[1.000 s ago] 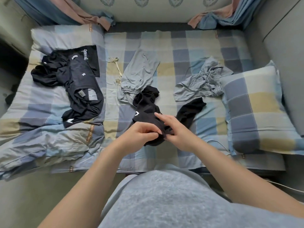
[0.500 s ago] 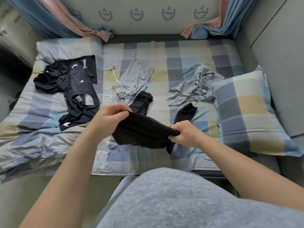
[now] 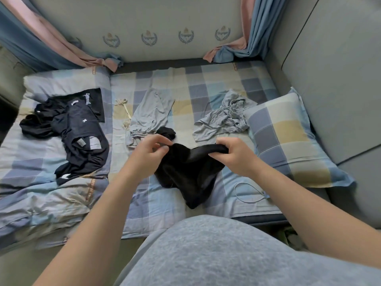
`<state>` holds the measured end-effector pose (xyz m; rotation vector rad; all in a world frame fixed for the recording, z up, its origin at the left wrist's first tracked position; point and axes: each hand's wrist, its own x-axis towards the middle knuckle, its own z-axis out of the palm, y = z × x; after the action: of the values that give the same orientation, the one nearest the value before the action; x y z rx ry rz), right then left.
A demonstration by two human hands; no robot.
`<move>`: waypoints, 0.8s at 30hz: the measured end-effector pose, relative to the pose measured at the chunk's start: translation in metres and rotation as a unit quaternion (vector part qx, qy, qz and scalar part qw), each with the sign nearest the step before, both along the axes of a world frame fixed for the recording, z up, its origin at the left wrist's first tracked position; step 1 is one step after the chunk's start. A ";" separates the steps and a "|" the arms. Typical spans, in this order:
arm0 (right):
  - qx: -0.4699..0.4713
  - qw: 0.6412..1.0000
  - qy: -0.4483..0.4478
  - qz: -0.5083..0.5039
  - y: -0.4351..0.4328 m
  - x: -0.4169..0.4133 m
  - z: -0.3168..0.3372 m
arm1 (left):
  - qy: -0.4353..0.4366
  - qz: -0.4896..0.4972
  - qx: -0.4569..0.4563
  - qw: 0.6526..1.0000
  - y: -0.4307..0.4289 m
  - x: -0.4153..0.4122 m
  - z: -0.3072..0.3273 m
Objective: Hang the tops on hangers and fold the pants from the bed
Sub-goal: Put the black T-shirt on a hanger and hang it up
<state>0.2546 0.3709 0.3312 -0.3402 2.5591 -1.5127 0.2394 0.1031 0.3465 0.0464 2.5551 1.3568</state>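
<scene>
Gathered further off the checked bed than a moment ago, the black garment now sags in a V between both hands, the left hand pinching one edge, the right hand with its grip curled round the other, grey pants lying flat just beyond.

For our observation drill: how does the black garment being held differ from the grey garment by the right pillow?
The black garment is gripped by the left hand and right hand; the grey garment lies untouched on the bed. The first is black, the second grey. Both are crumpled.
</scene>
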 end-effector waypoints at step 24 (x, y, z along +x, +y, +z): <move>0.211 0.941 -0.209 -0.159 0.062 0.034 -0.067 | 0.138 0.159 0.293 0.933 0.018 -0.003 0.054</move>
<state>0.2890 0.4332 0.2643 0.4213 2.5601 -0.9261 0.2367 0.1216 0.4002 -0.0806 2.3271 2.3524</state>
